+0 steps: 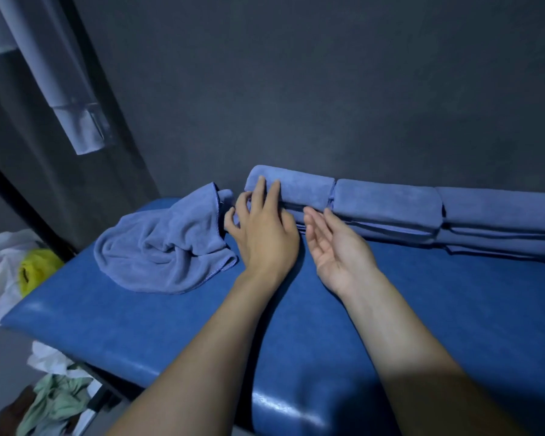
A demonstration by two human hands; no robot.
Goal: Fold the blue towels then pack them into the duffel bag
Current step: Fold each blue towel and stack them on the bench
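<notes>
Three stacks of folded blue towels line the wall on the blue padded table: a left stack, a middle stack and a right stack. An unfolded, crumpled blue towel lies to the left of them. My left hand rests on the left stack's front left corner, fingers spread over its top and edge. My right hand is open, palm turned left, its fingertips touching the front of the same stack. No duffel bag is in view.
A dark grey wall stands right behind the towels. On the floor to the left lie plastic bags with something yellow inside, and loose cloths near the table's front left corner.
</notes>
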